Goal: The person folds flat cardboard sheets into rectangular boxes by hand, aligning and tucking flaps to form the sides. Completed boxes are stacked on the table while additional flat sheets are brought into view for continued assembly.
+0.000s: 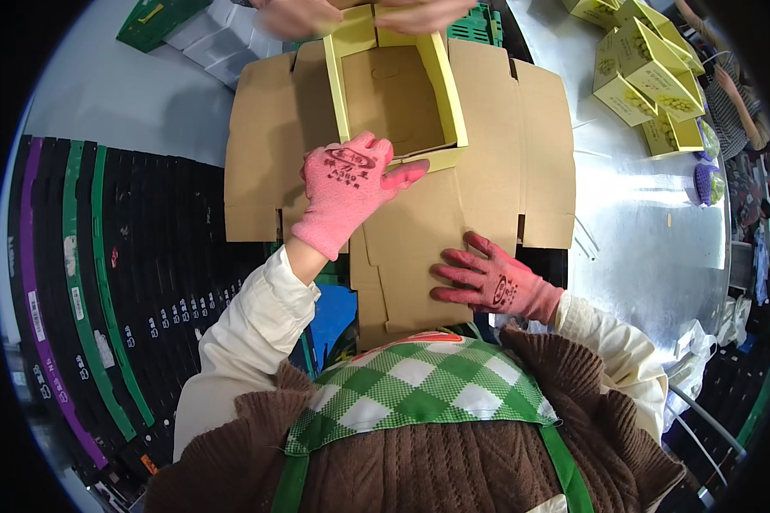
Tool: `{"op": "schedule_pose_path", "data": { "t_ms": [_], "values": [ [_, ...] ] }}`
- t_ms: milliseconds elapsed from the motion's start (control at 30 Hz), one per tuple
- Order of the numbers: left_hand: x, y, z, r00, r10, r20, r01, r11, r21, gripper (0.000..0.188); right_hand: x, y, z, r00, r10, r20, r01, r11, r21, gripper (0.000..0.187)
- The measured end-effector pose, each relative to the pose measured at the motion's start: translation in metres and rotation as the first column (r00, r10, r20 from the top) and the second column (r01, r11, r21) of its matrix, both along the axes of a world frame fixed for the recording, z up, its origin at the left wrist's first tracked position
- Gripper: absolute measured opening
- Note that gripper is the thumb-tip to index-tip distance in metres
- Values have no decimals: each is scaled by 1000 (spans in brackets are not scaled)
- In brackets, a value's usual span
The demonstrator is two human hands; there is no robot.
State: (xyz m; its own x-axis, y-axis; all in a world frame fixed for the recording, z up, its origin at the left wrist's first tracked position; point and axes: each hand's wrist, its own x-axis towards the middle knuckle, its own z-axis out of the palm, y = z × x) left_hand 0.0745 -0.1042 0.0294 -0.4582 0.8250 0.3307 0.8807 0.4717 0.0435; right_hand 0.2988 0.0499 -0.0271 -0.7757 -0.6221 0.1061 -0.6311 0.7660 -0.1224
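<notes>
An open-topped yellow box (450, 92) with a brown inside stands on a large flattened brown cardboard carton (539, 162). My left hand (347, 184), in a pink glove, is closed on the near wall of that box at its left corner. Its fingers bend over the rim, and the thumb lies along the outer side. Lower right, my right hand (496, 282), in a matching glove with redder fingers, rests on the flattened carton with its fingers spread. It holds nothing. Another person's bare hands, smeared by motion, are at the box's far end.
Several yellow boxes (644, 64) printed with fruit stand on a shiny metal table (633, 248) at right, where another person works. Stacked black crates (180, 265) fill the left side. A green crate (158, 21) and pale blocks (223, 38) are at the far left.
</notes>
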Motion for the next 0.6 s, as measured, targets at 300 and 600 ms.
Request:
{"op": "schedule_pose_path", "data": {
  "t_ms": [300, 600],
  "values": [
    [-21, -12, 1, 975, -158, 156, 137, 981, 140, 23, -91, 21, 47, 715, -607, -346, 257, 689, -677, 37],
    [1, -20, -23, 897, -127, 424, -121, 851, 511, 38, -154, -18, 39, 656, -707, 262, 202, -170, -965, 33]
  ]
}}
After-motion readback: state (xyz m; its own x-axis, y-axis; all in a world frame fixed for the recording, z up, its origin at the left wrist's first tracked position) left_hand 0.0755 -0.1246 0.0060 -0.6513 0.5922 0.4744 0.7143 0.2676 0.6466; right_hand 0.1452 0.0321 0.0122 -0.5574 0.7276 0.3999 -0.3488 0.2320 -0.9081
